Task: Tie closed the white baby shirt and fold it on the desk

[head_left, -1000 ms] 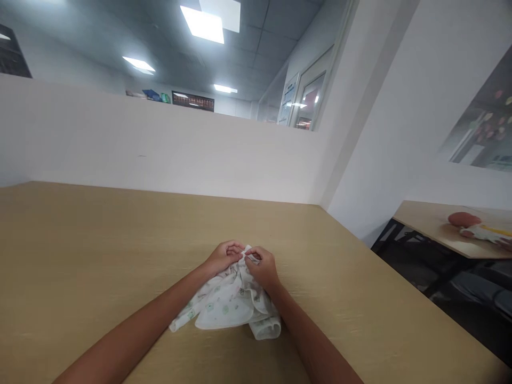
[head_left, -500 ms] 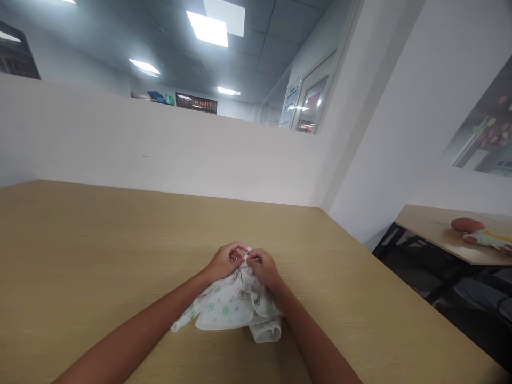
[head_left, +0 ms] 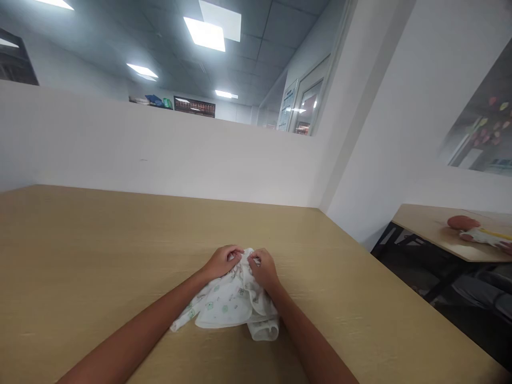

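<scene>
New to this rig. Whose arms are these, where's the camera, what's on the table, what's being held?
No machine here: the arms are a person's own, ending in two bare hands. The camera sits on that person's head, looking forward and down, so the forearms come in from the bottom edge. On the wood-coloured table lies a small white printed garment, with some green motifs. The left hand and right hand hold it by its far end, fingertips close together. Off to the right, a second table carries a reddish rounded object.
</scene>
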A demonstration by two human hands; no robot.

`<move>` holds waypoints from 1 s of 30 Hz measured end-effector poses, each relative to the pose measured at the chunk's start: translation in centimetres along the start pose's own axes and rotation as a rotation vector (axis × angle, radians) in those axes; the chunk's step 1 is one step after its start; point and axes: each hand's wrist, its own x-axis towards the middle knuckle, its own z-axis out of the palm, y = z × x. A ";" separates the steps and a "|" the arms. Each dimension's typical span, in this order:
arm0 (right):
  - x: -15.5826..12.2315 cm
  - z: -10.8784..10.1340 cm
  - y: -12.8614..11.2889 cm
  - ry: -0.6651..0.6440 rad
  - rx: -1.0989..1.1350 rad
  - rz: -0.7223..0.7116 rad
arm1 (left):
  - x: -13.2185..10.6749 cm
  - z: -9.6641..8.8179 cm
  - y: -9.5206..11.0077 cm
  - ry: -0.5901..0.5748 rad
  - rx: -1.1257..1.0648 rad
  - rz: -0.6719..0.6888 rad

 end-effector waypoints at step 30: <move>-2.3 -4.8 -2.5 -0.221 0.081 -0.014 | -2.3 -1.9 4.3 -0.023 0.444 0.186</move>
